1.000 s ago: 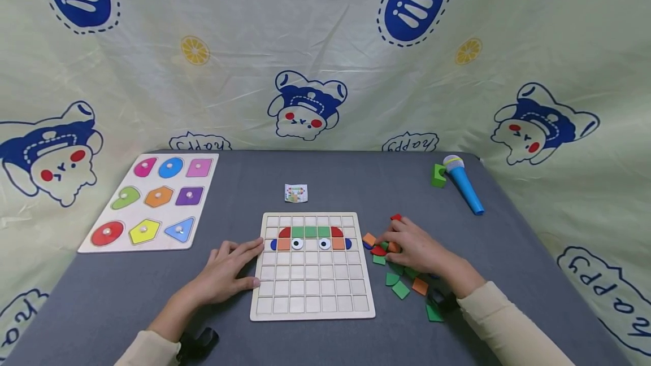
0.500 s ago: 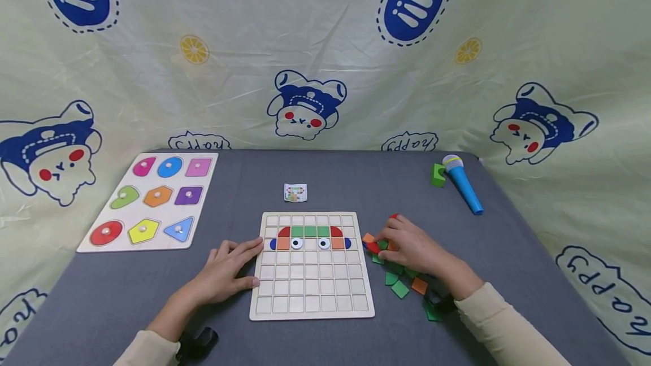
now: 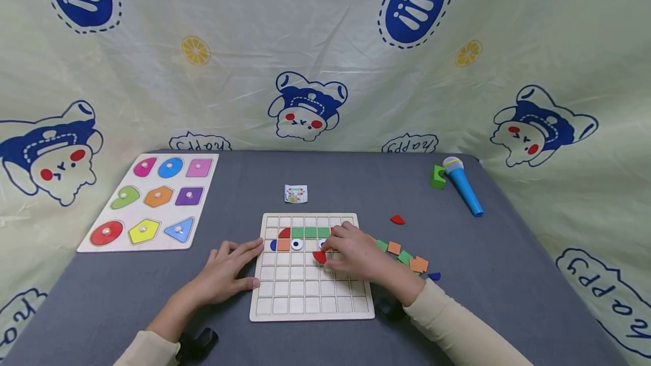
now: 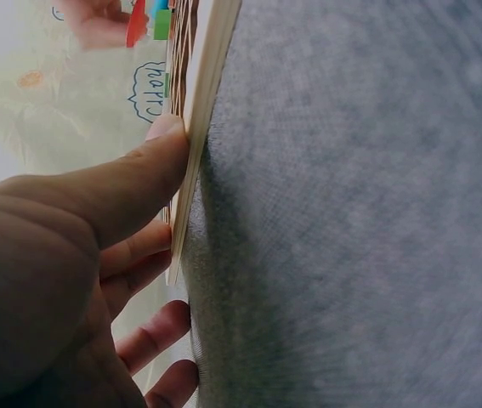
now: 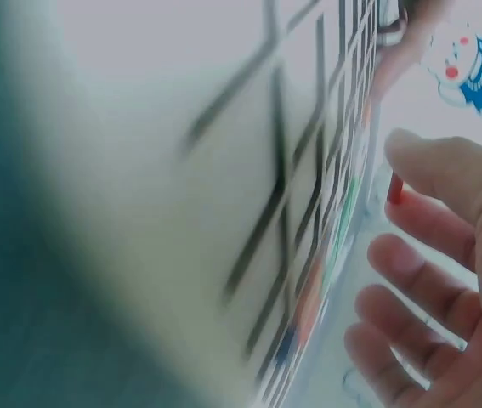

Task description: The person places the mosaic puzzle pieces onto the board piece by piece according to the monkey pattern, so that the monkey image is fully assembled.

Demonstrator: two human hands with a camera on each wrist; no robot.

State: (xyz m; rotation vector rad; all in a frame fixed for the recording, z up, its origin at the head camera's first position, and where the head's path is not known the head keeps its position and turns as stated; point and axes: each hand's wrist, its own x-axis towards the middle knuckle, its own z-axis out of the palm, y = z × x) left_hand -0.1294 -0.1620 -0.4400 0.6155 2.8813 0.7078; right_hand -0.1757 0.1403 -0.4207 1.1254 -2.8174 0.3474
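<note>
A thin red tile [image 3: 319, 257], curved along one edge, was pinched over the middle of a pale, square-celled board [image 3: 308, 304]. The board lay on the table [image 3: 244, 185], its second and third rows partly filled with green, red, orange and blue pieces [image 3: 311, 232].

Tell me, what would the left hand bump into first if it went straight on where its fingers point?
The pale grid board, most likely: the left hand touches its left edge. Whether the hand would push it or slide over, depth leaves unclear.
</note>
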